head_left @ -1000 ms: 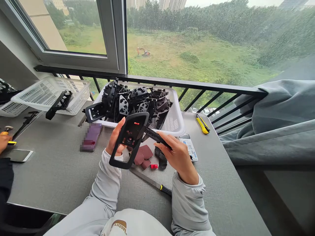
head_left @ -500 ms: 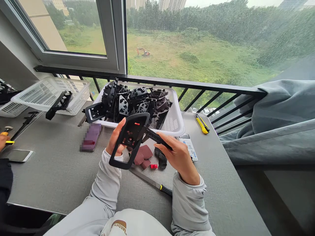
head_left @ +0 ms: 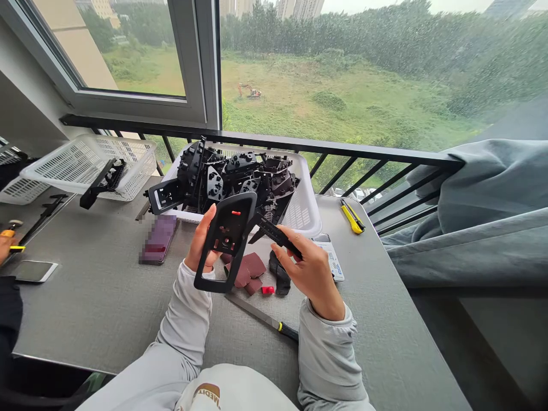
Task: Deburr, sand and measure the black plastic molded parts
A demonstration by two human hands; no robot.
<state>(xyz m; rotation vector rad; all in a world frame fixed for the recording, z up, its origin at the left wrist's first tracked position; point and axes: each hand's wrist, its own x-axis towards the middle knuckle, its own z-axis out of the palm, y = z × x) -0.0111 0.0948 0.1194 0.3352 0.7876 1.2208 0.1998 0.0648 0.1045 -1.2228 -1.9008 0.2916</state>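
Observation:
My left hand (head_left: 201,242) is closed around the left side of a black plastic panel (head_left: 224,228), which has a rectangular opening at its lower end and small slots in its middle. The panel is held upright and tilted above the table. In my right hand (head_left: 310,268) is a black caliper (head_left: 274,231), gripped by its beam with the jaws pointing at the panel's right edge. A small gap shows between the jaws and the panel. Beneath them lie brown sandpaper pieces (head_left: 252,268), a small red piece (head_left: 268,290), a dark crumpled cloth (head_left: 280,275) and a file (head_left: 257,311) with a black-and-yellow handle.
A white basket (head_left: 309,217) heaped with black plastic parts (head_left: 240,165) stands by the railing. A yellow utility knife (head_left: 353,217) lies right. Left are a phone (head_left: 158,242), another white basket (head_left: 68,162), a white phone (head_left: 36,271) and a co-worker's hand (head_left: 5,245).
The caliper has drawn back slightly to the right, off the panel's edge. The panel has turned a little more upright in my left hand.

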